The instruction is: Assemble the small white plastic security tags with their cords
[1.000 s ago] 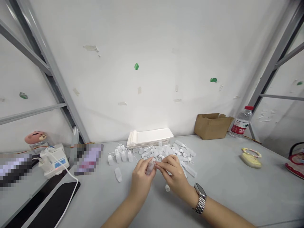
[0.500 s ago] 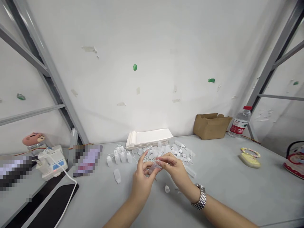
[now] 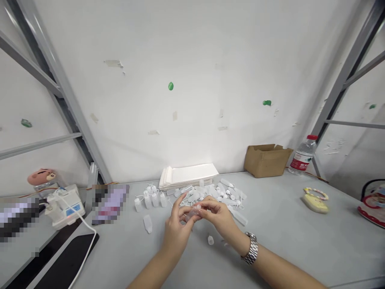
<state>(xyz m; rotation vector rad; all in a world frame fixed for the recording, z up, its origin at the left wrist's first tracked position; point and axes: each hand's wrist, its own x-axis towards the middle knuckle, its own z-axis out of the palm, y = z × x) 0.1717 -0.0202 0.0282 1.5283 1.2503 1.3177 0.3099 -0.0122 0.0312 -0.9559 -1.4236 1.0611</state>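
Note:
Between my hands is a small translucent squeeze bottle [image 3: 190,214]. My left hand [image 3: 177,224] is closed round its body, index finger raised. At the bottle's top end, the fingertips of my right hand [image 3: 219,214] pinch the neck area; what small part they grip there is mostly hidden. Behind my hands lies a heap of loose white bottles and caps [image 3: 207,193]. Several capped bottles [image 3: 155,199] stand upright to the left. One bottle without a cap [image 3: 147,224] lies flat nearer me. A small white cap [image 3: 210,240] rests on the table below my right hand.
A stack of white packets [image 3: 189,175] lies against the wall. At the back right are a cardboard box [image 3: 267,162] and a water bottle [image 3: 303,155]. A yellow pouch with a bead strap [image 3: 315,203] sits at right. A power strip [image 3: 64,206] and white cable are at left.
My hands have shifted slightly left and down with the bottle, and the right fingers have turned a little at its top. The rest of the table is unchanged.

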